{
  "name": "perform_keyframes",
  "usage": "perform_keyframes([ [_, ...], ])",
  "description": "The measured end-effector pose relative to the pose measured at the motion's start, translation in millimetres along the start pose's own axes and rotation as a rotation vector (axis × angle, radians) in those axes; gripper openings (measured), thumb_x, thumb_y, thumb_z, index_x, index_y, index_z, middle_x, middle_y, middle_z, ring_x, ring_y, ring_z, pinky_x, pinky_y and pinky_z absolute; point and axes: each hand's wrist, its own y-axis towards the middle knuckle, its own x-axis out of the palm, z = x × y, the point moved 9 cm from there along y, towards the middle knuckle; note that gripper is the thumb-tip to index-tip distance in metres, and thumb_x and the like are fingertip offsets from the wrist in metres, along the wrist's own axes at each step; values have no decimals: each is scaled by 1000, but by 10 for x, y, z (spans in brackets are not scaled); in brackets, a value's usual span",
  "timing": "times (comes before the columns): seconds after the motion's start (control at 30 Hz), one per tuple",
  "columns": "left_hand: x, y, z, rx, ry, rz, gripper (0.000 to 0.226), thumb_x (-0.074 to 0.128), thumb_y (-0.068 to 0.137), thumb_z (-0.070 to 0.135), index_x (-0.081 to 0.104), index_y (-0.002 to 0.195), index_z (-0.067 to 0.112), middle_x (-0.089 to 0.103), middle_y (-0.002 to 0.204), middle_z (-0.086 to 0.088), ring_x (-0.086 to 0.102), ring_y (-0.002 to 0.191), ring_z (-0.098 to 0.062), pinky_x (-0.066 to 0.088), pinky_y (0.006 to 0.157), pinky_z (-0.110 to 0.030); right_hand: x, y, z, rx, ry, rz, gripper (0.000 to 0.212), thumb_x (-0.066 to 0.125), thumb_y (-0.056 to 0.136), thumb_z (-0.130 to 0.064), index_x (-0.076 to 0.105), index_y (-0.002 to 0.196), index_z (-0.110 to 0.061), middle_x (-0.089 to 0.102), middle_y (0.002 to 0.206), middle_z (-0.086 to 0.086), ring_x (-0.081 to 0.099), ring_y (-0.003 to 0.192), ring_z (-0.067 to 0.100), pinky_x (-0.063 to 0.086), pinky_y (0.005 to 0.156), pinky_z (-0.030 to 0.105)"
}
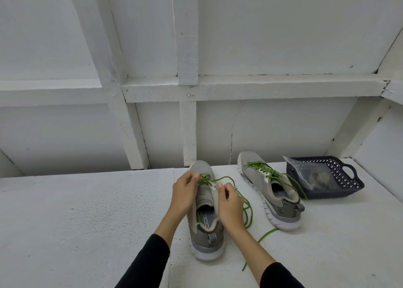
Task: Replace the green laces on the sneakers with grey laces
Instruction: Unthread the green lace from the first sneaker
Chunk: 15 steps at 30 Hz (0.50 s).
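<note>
- Lower centre of the frame: 2 black sleeves [150,263] reaching up toward the near sneaker [204,213], heel toward the camera, toe pointing away, standing on the white shelf [76,211].
- Centre: left hand [185,197] with fingertips curled and pinching the green lace [248,213] at the lowest eyelets near the toe; right hand [229,202] curled too, thumb and fingers gripping the tongue or eyelet edge, exact contact hard to tell.
- Lace mostly pulled out of the upper eyelets, trailing loose to the right of the shoe and down toward the lower right.
- Handling, as a judgement: thin, limp cord, light, no spring; best pinched close to an eyelet and drawn out 1 crossing at a time; likely to snag at the tip. Shoe light, soft upper, stiffer sole; steady it by the collar or tongue.
- Right of centre: second sneaker [270,189], green lacing in place, ends untied.
- Further right: dark basket [349,178] holding a clear bag [314,176], contents blurred, possibly the grey laces.
</note>
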Motion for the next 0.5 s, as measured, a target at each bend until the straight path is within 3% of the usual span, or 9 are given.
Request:
perform_keyframes([
  [0.07,-103,5,-5,-67,-283,82,26,47,102,20,59,81,10,73,89,1,67,91,-12,49,77,-22,1,-2,2,-2,3,-5,38,49,100,-29,40,65,-17,43,56,-2,37,52,10,32,50,21],
  [0.13,-178,51,-15,-108,-592,131,28,40,105,17,51,80,9,70,78,-3,69,78,-15,52,74,-21,8,2,14,9,-2,-8,38,49,100,-29,39,65,-18,44,57,-3,38,52,10,33,50,21],
  [0.23,-297,123,-103,-167,-789,226,29,34,106,14,42,78,13,46,66,-2,47,56,-12,50,67,-26,7,4,26,17,-3,-6,39,49,100,-30,39,64,-21,44,56,-5,39,53,8,34,51,21],
  [0.37,-367,125,-247,-232,-579,269,29,32,106,16,36,77,16,29,65,1,26,52,-9,33,48,-21,10,10,24,14,-8,-8,39,49,100,-30,39,64,-20,44,56,-5,38,53,7,33,51,21],
  [0.5,-339,101,-233,-190,-164,201,24,33,104,25,41,84,15,43,71,-2,37,62,-14,41,59,-33,14,5,1,6,-16,-12,38,49,100,-29,39,64,-20,45,57,-4,39,52,8,34,51,19],
])
